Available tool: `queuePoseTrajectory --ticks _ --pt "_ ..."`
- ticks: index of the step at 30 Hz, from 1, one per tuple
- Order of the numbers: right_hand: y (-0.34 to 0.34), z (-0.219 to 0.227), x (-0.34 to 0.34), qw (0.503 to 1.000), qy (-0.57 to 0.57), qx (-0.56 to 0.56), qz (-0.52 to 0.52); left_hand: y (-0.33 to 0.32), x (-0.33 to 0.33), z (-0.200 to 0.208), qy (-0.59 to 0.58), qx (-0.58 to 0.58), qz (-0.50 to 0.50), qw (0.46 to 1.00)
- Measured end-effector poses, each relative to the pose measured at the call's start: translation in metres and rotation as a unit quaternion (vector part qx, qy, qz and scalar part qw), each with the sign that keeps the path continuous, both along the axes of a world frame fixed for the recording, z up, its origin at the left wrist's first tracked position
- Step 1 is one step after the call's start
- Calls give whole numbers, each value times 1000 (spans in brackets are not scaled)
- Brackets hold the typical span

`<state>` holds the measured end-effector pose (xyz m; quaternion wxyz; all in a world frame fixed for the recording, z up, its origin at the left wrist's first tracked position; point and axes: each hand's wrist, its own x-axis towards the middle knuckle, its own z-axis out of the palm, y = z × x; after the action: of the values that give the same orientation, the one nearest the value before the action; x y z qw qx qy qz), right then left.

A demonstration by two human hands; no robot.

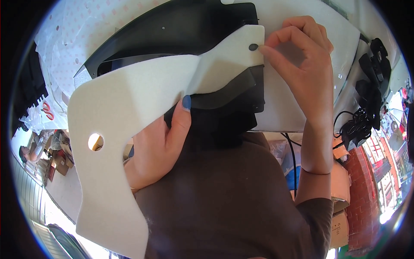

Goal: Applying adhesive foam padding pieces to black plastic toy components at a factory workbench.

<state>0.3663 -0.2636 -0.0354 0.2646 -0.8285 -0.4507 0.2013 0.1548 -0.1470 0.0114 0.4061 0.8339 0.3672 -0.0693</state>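
Note:
A large curved white felt piece [108, 95] has one round hole at its bend and a small dark oval hole near its narrow right end. It lies partly over black moulded plastic parts [202, 21]. My left hand [157, 146] grips the felt at its inner edge, thumb on top near a crease, other fingers hidden beneath. At the narrow end, my right hand [306, 56] has its thumb and index finger pinched together at the felt's edge beside the oval hole; the other fingers curl loosely.
The white table [297, 108] bears the black parts. Black cables and plastic pieces [366, 99] lie at its right side. Clear plastic wrap [51, 52] covers the left part. Cardboard boxes [340, 185] stand below right. A person [32, 151] is at the far left.

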Motion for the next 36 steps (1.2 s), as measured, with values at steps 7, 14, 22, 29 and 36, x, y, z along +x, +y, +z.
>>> queuePoseTrajectory --ticks 7,14,22,29,36 --pt "1 -1 -1 1000 -15 0 3 0 0 -3 -26 8 -9 1000" --pt "3 0 -4 999 -27 -16 7 0 4 -2 -26 26 -20 999" --pt "7 -11 -10 996 -78 42 -17 -1 7 2 -25 36 -22 999" --pt "11 -25 -17 983 -171 44 -43 0 10 1 -28 22 -23 999" --pt "14 -23 -18 982 -174 54 -60 5 17 19 63 49 -107 991"
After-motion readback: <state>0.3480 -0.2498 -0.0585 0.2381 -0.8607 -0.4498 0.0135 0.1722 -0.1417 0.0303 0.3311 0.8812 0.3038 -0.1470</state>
